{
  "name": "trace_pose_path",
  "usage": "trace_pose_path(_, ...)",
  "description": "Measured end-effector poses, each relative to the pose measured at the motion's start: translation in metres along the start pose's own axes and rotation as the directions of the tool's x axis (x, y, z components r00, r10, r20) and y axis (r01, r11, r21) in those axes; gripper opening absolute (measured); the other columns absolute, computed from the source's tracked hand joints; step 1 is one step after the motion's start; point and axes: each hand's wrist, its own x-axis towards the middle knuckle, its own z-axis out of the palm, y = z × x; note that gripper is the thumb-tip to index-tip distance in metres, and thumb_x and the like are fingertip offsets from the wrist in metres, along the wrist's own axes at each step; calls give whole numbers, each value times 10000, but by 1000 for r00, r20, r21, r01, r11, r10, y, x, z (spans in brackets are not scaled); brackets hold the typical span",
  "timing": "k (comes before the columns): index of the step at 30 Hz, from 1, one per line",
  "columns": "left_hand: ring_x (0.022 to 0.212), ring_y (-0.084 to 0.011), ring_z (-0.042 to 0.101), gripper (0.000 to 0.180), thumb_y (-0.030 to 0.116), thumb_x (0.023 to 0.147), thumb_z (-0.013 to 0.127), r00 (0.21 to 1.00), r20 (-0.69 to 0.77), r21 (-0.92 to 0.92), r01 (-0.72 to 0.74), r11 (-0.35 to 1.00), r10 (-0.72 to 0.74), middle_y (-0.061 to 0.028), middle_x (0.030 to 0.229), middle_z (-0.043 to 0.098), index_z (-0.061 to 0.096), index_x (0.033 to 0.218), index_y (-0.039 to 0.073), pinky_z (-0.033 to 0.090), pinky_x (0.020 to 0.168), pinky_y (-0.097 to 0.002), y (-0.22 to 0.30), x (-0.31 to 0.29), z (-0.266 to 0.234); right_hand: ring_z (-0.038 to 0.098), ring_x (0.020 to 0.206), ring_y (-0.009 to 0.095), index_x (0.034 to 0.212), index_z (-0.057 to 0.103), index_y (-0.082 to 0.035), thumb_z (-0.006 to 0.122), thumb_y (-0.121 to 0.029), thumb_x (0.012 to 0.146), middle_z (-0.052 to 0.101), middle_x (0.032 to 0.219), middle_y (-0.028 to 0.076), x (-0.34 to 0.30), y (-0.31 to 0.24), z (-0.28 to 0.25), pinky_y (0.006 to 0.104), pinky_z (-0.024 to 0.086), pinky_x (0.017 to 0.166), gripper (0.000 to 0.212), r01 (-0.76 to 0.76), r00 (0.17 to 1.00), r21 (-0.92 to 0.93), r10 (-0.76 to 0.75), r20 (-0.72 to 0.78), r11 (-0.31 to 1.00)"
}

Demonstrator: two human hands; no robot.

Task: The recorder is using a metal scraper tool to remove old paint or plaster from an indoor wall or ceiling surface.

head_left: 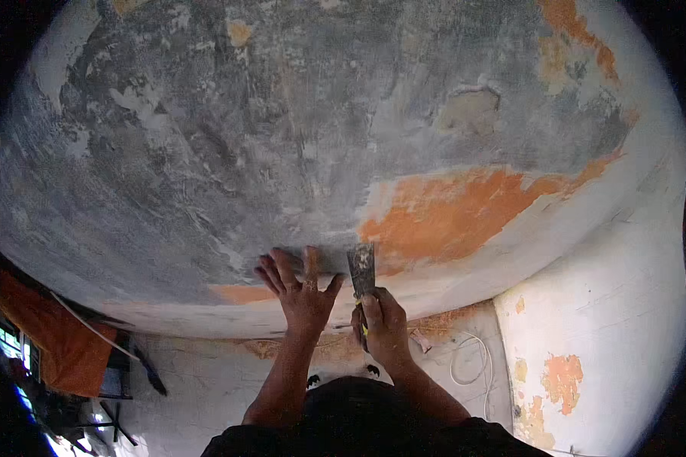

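A wall [229, 175] fills most of the view, its surface mottled grey with bare plaster. My left hand [303, 293] rests against its lower part, fingers spread and holding nothing. Beside it, my right hand [383, 320] is closed around the handle of a putty knife [363, 266]. The knife's broad, stained blade points up, its tip at the left end of an orange paint patch [450, 217]. A bit of yellow shows on the handle; my fingers hide the rest. A strip of off-white paint [503, 266] borders the orange below and right.
At right stands a white side wall [602, 320] with a peeled orange spot [562, 383]. A coiled white cable [476, 365] lies on the floor [183, 381]. Lower left, an orange cloth [72, 346] hangs near a window [11, 343], with a pale pole [91, 324] across it.
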Motion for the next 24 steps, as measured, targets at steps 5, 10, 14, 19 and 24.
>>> trace_pose_path(5,1377,-544,19,975,467,697,794,999,-35,-25,-31,999,30,-290,1515,48,264,1477,220,94,1048,-717,9,8,5,452,433,116,981,499,-19,406,-292,1016,500,586,50,-1,37,-10,274,389,408,291,-28,998,-41,26,-54,999)
trace_pose_path(10,1375,-547,35,991,495,692,787,1000,5,-3,11,1000,-11,-306,1508,57,251,1482,228,107,1043,-722,3,5,1,447,435,112,977,497,-14,420,-298,1009,497,595,47,2,4,3,273,389,410,296,76,997,53,-76,-11,996)
trace_pose_path(14,1377,-543,33,986,478,690,795,1000,-26,4,-18,1000,18,-296,1514,52,255,1479,241,110,1042,-722,3,3,6,461,446,115,980,490,-25,417,-304,1010,500,596,43,-3,23,0,279,393,420,290,-55,998,-37,54,-34,998)
trace_pose_path(19,1380,-538,18,979,490,698,784,999,-41,-12,-23,1000,22,-289,1520,28,251,1480,243,111,1042,-721,2,4,4,458,446,114,978,489,-24,417,-310,1009,499,595,43,2,33,0,277,389,416,296,0,998,-84,-5,-55,996)
trace_pose_path(24,1381,-537,18,980,493,697,781,999,-45,-13,-25,1000,24,-287,1520,24,247,1480,242,105,1044,-720,3,5,3,450,456,109,1005,490,-18,411,-308,1012,496,613,44,4,19,1,282,395,418,301,83,997,-7,-83,-10,997)
